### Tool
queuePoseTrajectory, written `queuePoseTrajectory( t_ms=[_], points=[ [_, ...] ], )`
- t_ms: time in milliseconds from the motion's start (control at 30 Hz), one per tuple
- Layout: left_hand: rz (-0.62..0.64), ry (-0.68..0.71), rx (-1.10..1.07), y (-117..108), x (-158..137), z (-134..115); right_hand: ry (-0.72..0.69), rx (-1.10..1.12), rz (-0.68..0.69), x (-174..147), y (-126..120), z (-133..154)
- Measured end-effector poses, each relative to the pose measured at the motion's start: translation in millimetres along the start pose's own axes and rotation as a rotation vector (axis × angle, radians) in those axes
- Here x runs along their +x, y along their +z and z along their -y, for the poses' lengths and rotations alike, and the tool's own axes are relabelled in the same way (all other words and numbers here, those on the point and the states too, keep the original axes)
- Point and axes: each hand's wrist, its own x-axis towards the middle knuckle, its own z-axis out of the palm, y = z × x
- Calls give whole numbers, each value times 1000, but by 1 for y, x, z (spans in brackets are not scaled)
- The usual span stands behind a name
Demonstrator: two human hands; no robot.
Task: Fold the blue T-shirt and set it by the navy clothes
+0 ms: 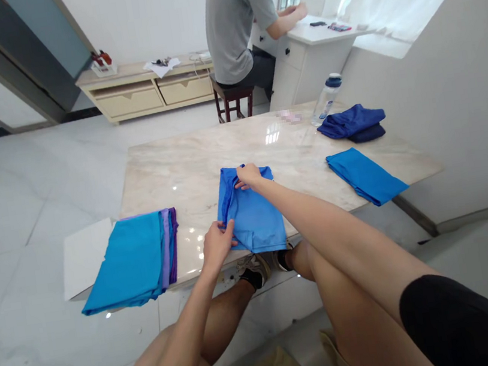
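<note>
A bright blue cloth (259, 222) lies partly folded on the marble-patterned table, close to its front edge. Its left side and top show a darker, bunched inner layer. My left hand (219, 244) is at the cloth's lower left side, with thumb and fingers closed on the edge. At the top of the same cloth, my right hand (248, 176) pinches the bunched fabric, its other fingers lying over it. To the left sits a stack of folded teal cloths (134, 259), with purple and lilac layers (171, 241) showing along its right side.
A folded blue cloth (364, 175) lies at the table's right, overhanging the front edge. Behind it are crumpled navy cloths (353, 121) and an upright clear bottle (326, 98). A person in a grey shirt (235, 26) sits beyond the table (168, 163), facing a white desk (318, 32).
</note>
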Motion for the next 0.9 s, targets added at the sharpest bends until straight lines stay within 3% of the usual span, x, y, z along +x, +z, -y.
queuePoseTrajectory(
  t_ms=[167, 300, 467, 667, 900],
  points=[
    [-176, 74, 278, 5, -6, -14, -14, -38, -7, 4, 8, 6],
    [-167, 136, 439, -1, -9, -16, -25, 14, 51, -2, 18, 7],
    [-189, 111, 471, -16, -8, -6, -31, 74, 207, -8, 22, 4],
    [-208, 114, 421, -16, -11, -7, -70, -51, 190, -5, 3, -4],
    [-172, 139, 555, 0, -19, -14, -173, -261, 204, -4, -28, -15]
  ],
)
